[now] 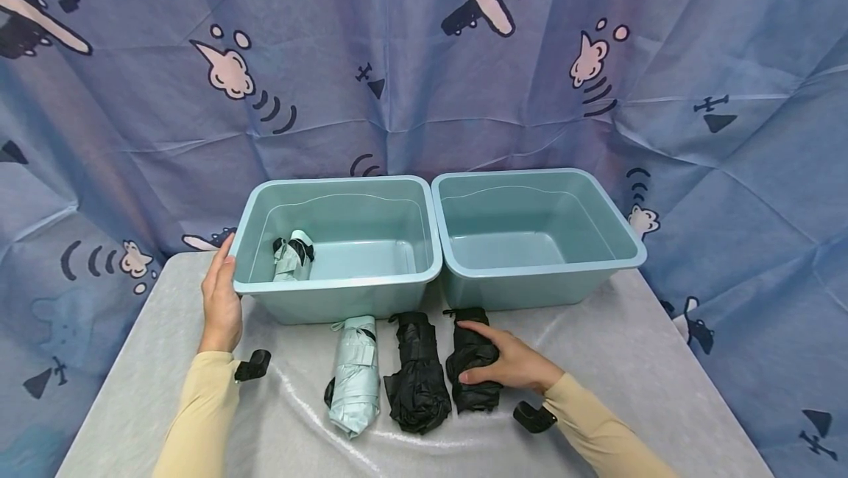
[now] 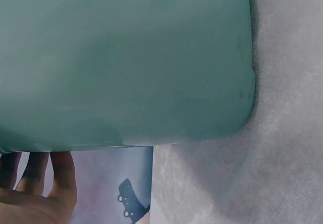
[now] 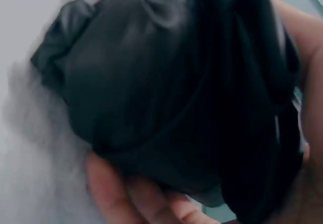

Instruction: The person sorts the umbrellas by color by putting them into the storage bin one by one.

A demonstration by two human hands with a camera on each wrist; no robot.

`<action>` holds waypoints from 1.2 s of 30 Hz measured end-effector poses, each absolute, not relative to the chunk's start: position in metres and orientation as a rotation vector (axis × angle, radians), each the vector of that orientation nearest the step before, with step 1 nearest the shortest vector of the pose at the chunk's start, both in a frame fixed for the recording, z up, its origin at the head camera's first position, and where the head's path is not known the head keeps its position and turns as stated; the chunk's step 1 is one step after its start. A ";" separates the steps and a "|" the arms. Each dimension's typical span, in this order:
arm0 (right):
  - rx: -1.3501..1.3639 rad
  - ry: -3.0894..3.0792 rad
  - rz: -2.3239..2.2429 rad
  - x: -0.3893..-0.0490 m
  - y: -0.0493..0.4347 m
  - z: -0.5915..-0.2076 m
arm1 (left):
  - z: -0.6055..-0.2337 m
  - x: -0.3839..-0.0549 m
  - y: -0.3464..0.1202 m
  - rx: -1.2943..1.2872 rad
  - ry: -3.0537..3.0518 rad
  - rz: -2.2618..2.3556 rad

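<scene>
My left hand (image 1: 221, 305) rests against the left end of a pale green-blue bin (image 1: 338, 307), fingers fairly straight at its rim; in the left wrist view its fingers (image 2: 63, 176) touch the bin wall. Inside lies a light-coloured folded umbrella (image 1: 291, 261) with black parts. My right hand (image 1: 513, 359) grips a black folded umbrella (image 1: 472, 356), thumb on the near side and fingers over the far part. The right wrist view has fingers (image 3: 146, 196) curled round the black cloth. Left of it lie another black folded umbrella (image 1: 417, 382) and a pale mint one (image 1: 355, 382).
A second matching bin (image 1: 517, 290) stands right beside the first at the back of the table (image 1: 285, 434), with nothing visible in it. A blue curtain (image 1: 411, 58) with printed planes hangs close behind both bins.
</scene>
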State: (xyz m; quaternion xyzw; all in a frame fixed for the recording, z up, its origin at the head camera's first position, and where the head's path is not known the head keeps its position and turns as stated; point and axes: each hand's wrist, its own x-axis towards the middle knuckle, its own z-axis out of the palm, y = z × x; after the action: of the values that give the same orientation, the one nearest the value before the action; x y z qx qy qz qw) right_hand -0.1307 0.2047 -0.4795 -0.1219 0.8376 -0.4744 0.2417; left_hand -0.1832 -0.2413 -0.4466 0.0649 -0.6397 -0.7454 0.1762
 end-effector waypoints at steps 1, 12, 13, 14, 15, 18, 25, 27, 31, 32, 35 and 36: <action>-0.329 2.292 -1.293 -0.131 0.204 -0.480 | -0.447 -0.183 -0.241 0.185 -1.813 -2.109; -0.302 2.253 -1.403 -0.131 0.204 -0.486 | -0.448 -0.184 -0.240 0.184 -1.819 -2.107; -0.301 2.240 -1.423 -0.131 0.205 -0.487 | -0.448 -0.184 -0.240 0.186 -1.823 -2.105; -0.301 2.233 -1.437 -0.130 0.206 -0.488 | -0.448 -0.184 -0.240 0.188 -1.825 -2.104; -0.299 2.222 -1.456 -0.130 0.208 -0.489 | -0.448 -0.184 -0.240 0.189 -1.828 -2.104; -0.285 2.181 -1.520 -0.128 0.211 -0.489 | -0.447 -0.184 -0.239 0.190 -1.833 -2.098; -0.225 2.113 -1.607 -0.118 0.216 -0.471 | -0.447 -0.184 -0.240 0.186 -1.832 -2.098; -0.205 2.124 -1.606 -0.114 0.217 -0.464 | -0.446 -0.184 -0.240 0.188 -1.835 -2.104; -0.193 2.128 -1.608 -0.106 0.218 -0.451 | -0.446 -0.183 -0.241 0.191 -1.841 -2.106; -0.199 2.117 -1.614 -0.104 0.218 -0.448 | -0.446 -0.183 -0.241 0.192 -1.840 -2.106; -0.229 2.095 -1.614 -0.099 0.219 -0.440 | -0.446 -0.184 -0.242 0.191 -1.833 -2.106; -0.236 2.094 -1.609 -0.098 0.219 -0.436 | -0.447 -0.184 -0.242 0.191 -1.833 -2.107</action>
State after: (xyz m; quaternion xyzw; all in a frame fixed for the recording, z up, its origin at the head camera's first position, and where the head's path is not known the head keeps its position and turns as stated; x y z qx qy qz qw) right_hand -0.0977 0.2194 -0.4364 -0.0865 0.7661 -0.5889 0.2427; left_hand -0.1836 -0.2419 -0.4466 0.0671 -0.6452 -0.7417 0.1705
